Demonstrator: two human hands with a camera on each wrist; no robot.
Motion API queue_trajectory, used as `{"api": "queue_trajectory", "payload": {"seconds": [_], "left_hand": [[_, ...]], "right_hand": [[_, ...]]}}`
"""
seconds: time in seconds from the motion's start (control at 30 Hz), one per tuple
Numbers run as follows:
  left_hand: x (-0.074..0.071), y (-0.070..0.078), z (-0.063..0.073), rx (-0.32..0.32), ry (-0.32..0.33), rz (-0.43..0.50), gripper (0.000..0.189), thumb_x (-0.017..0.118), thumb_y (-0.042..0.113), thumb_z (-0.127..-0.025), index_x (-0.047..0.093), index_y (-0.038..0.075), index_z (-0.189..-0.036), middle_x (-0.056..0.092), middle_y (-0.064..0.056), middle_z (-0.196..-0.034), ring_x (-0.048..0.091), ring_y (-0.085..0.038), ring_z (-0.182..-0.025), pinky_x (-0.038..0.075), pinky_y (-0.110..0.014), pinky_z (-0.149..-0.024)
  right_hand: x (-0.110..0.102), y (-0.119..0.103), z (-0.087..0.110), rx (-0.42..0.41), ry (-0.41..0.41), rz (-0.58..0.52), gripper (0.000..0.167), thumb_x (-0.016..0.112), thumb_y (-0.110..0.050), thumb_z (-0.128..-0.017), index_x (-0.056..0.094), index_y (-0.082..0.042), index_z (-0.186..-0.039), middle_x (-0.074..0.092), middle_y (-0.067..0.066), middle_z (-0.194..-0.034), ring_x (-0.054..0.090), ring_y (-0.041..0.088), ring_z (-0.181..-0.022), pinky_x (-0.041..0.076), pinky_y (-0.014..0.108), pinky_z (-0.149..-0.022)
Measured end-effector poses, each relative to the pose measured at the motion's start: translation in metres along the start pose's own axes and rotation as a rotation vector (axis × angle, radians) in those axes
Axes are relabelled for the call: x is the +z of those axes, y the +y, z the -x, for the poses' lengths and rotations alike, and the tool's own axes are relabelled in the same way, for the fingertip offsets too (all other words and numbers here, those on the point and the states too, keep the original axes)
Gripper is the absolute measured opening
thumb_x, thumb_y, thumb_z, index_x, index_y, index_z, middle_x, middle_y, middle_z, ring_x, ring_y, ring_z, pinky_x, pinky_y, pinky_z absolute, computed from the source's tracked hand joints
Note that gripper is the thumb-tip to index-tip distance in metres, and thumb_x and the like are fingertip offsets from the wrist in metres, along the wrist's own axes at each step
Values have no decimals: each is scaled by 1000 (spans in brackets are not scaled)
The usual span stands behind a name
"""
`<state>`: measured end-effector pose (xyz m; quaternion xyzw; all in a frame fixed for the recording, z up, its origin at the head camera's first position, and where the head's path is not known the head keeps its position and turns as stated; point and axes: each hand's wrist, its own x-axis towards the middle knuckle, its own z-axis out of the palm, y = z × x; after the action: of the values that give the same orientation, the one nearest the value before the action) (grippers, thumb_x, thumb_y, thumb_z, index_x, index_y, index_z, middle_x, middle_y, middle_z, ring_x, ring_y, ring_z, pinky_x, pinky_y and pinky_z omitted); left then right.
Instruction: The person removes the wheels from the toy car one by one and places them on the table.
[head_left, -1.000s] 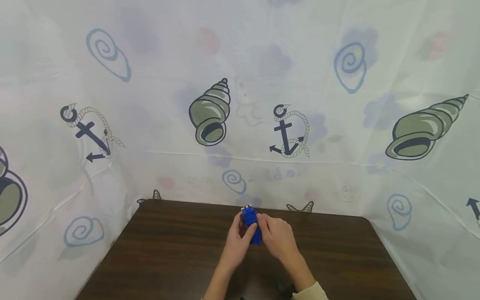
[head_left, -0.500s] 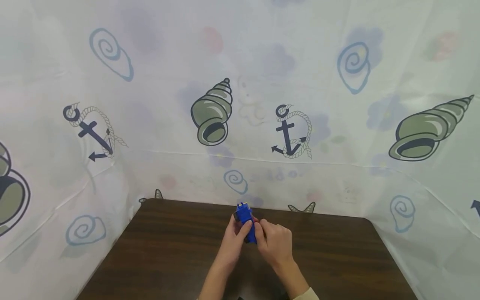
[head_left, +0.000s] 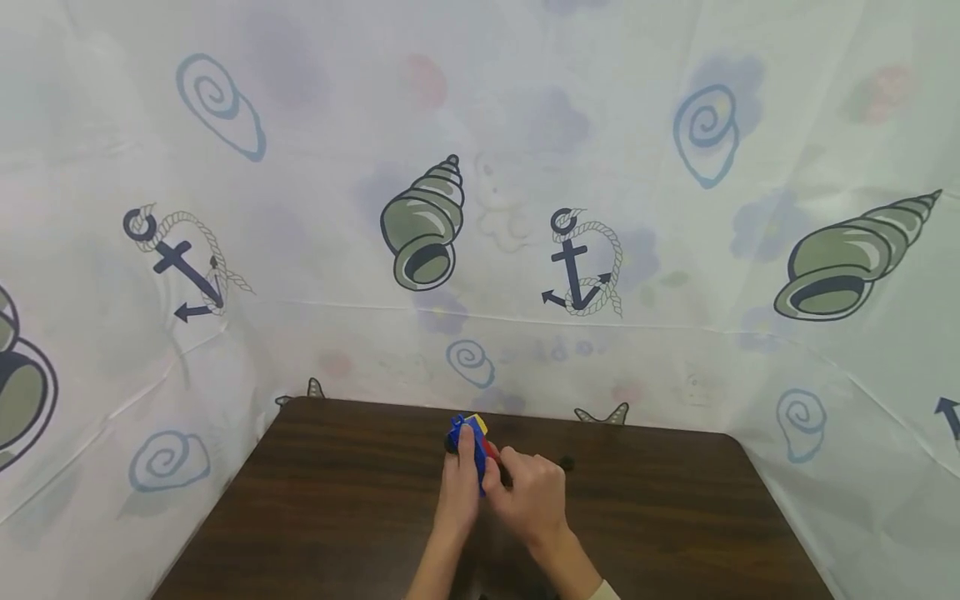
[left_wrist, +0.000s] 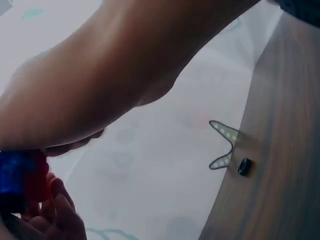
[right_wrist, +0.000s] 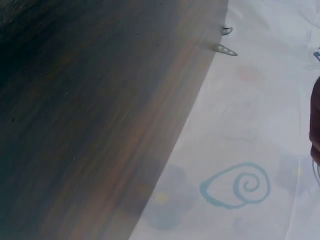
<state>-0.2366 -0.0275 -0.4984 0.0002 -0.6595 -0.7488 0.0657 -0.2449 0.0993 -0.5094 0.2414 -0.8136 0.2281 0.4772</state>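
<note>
A small toy vehicle [head_left: 481, 457], blue with yellow and red parts and a dark wheel at its far left, is held above the table. My left hand [head_left: 457, 493] grips it, the thumb lying along the blue body. On the other side my right hand [head_left: 534, 498] pinches at the red part [head_left: 490, 449] with thumb and forefinger. Fingers hide much of the toy. The left wrist view catches its blue body [left_wrist: 11, 180] and red part [left_wrist: 36, 180] at the lower left. At the edge of the right wrist view is only a dark sliver of a hand [right_wrist: 315, 122].
A small black wheel [head_left: 567, 462] lies on the dark wood table [head_left: 675, 517], just beyond my right hand; the left wrist view shows the same wheel [left_wrist: 245, 167] near the table's back edge. A white cloth [head_left: 495, 275] printed with shells and anchors hangs around the table.
The toy has shifted left and turned, baring its yellow and red parts. My left thumb has moved up along it, and my right hand moved slightly left. The loose wheel has come into view.
</note>
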Motion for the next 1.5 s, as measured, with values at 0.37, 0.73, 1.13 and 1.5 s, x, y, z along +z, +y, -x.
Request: {"api": "queue_trajectory", "payload": {"seconds": [0.37,0.73,1.13,1.5], "left_hand": [[0,-8,-6,103,133,-127,51,38,49,-117,59,3,-117,66,-11,-97,64,-18,-81,54,-33,-75],[-4,-8,-5,45,55,-125,57,35,51,-117,60,0,-123,70,-12,-103,67,-17,-86,56,-33,-80],[-7,-10,-10,91,-2,-186,44,34,47,-118,54,9,-131,69,-11,-104,67,-18,-89,58,-45,-86],[-6,-13,-10,112,-34,-218,44,39,46,-117,52,8,-135,65,-16,-110,65,-22,-93,53,-39,-82]], "right_hand": [[14,-12,2,105,-135,129,44,59,-33,-106,45,-20,-67,34,-11,-48,20,2,-44,11,19,-44],[17,-6,8,43,-93,153,38,48,-23,-107,48,-16,-70,38,-10,-50,23,2,-45,13,19,-44],[16,5,8,49,-187,-4,37,55,-9,-102,44,-16,-67,34,-12,-52,21,-3,-48,16,14,-45],[17,9,14,103,-232,-96,38,51,-5,-103,46,-17,-68,34,-16,-54,19,-9,-49,16,10,-45]]}}
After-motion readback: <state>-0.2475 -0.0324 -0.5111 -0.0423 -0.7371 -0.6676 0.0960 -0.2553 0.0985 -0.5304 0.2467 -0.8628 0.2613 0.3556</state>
